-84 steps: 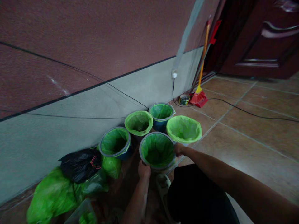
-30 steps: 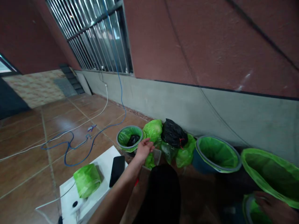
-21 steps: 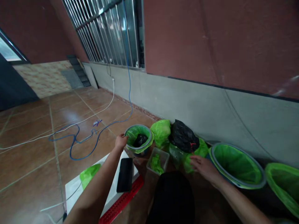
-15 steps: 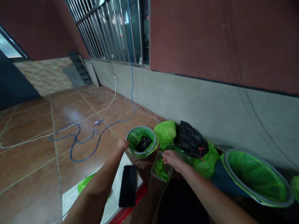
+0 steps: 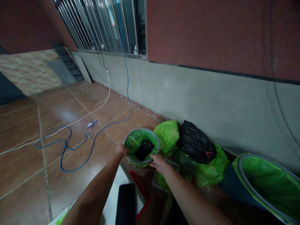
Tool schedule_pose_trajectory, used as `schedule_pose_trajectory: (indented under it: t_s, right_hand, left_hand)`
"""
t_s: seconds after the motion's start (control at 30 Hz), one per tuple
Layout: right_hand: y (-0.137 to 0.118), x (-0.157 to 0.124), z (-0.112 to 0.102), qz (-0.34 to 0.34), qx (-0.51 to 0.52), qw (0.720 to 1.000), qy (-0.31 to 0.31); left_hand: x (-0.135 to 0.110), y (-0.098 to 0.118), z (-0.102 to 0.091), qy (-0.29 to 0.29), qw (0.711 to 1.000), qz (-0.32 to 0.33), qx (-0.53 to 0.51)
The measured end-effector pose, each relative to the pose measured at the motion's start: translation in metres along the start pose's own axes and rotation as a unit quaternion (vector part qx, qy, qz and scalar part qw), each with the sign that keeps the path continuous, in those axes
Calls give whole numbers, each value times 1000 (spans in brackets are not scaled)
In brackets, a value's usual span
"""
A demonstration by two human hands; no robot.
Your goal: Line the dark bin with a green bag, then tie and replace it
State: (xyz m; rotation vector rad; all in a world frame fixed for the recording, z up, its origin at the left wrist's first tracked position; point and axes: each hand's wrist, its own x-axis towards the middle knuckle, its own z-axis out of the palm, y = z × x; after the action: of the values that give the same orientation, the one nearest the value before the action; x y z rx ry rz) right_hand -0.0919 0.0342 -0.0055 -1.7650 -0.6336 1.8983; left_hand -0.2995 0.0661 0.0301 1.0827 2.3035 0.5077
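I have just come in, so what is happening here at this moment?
The person's left hand grips the left rim of a green-lined bin, and the right hand is on its near right rim. A black plastic bag lies inside. Just to the right are a green bag and a tied black bag, with another lined bin farther right. Near the person, a phone lies on a white surface.

I can't read a single word, number or brand from where I stand. The black phone [image 5: 126, 203] shows only a dark face, and the little white-and-purple item [image 5: 91, 124] is too small to make out.
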Motion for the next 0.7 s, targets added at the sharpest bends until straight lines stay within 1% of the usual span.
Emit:
schedule_pose_trajectory:
  t_s: [0.07,0.13,0.17,0.23,0.27,0.33,0.4,0.47,0.53,0.6,0.63,0.7]
  right_hand:
    - [-14,-14,-13,1,16,1000,2]
    - [-28,-35,-27,-9,31,999,-11]
    - [-34,-48,-35,-21,37,999,-23]
    - [-43,-77,-51,-64,40,996,-49]
    - [-47,-93,-60,-93,36,994,-46]
    - [-53,-126,-80,-158,11,987,-2]
    - [-57,-158,-105,-222,-22,972,68]
    - [-55,-189,-134,-269,-42,954,127]
    - [-45,-220,-167,-285,-43,943,167]
    - [-26,-249,-199,-278,-34,940,196]
    - [-13,-262,-214,-271,-29,939,207]
    - [17,-284,-242,-258,-20,941,220]
  left_hand:
    - [-6,7,-14,-20,998,1,56]
    - [-20,15,-35,-31,989,28,139]
    - [-30,20,-46,-26,986,54,157]
    - [-57,34,-69,-8,982,98,159]
    - [-72,43,-79,4,980,117,160]
    - [-107,66,-94,47,972,157,166]
    - [-145,93,-101,79,963,192,172]
    - [-182,120,-101,91,953,236,167]
    - [-218,143,-93,89,942,279,162]
    - [-249,158,-76,75,934,311,160]
    - [-263,162,-65,60,930,324,160]
    - [-288,163,-38,17,924,347,160]
